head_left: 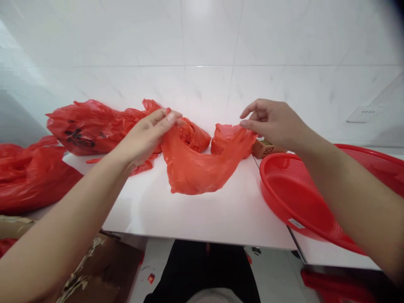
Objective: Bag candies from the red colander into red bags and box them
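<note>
A thin orange-red plastic bag [198, 172] hangs in a sagging curve between my hands, above the white table [189, 221]. My left hand [151, 132] pinches its left upper corner between thumb and fingers. At the other upper end, my right hand [273, 122] grips the bag with thumb and fingertips. Whatever the bag may contain is hidden. Behind it lie a bunched red bag [197, 136] and a smaller folded red bundle [222, 134], both near the wall.
Large red bags [85, 126] crowd the back left, with another red bag [28, 181] at the left edge. Red plastic baskets [284, 198] stand at right, beside a small cardboard box [265, 149]. An open cardboard box [107, 265] sits below left.
</note>
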Motion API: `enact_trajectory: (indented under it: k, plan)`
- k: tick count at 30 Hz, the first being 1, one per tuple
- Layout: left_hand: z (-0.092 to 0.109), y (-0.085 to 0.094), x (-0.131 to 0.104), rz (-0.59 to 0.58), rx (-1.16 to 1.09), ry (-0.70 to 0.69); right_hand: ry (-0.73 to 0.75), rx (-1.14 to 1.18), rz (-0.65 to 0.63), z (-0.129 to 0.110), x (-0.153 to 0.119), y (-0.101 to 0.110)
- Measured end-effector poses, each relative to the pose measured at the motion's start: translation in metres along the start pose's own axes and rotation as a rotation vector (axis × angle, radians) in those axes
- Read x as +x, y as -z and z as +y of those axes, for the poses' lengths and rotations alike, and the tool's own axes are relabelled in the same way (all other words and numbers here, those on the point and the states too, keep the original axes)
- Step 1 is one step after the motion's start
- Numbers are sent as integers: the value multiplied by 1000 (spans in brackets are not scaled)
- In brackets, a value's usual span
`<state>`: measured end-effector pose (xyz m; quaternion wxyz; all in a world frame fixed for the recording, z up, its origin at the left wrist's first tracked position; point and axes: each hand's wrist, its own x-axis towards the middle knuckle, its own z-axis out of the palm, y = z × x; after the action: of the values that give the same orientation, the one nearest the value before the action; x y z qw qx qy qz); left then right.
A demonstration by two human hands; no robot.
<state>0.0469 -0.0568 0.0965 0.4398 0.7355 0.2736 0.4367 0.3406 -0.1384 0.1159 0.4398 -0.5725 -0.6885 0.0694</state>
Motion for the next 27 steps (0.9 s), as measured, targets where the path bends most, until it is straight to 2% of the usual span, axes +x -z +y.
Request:
enact_trajectory:
  k: [4,7,9,11,13,16,18,22,25,27]
  plan:
    - [6,-22,5,-328,208,153,109,141,-170,-38,10,-29]
    - [6,-40,5,-468,290,252,197,223,-289,-64,10,-57]
    - [4,-46,5,-493,289,274,225,271,-318,-70,8,-71]
    - [0,-47,4,-495,248,295,229,307,-299,-64,6,-80]
    - [-5,-43,3,-476,168,334,199,291,-290,-48,3,-85]
    - [-14,-37,1,-451,30,412,176,253,-369,-21,-4,-90]
    - [-20,-35,-1,-464,-48,433,177,268,-389,-11,-11,-91]
    - [-26,-32,-5,-461,-150,372,142,399,-303,-17,-28,-82]
    - [-23,-27,-7,-474,-58,288,155,504,-374,-26,-36,-78]
    - [-21,-27,-9,-475,47,226,152,508,-314,-26,-36,-85]
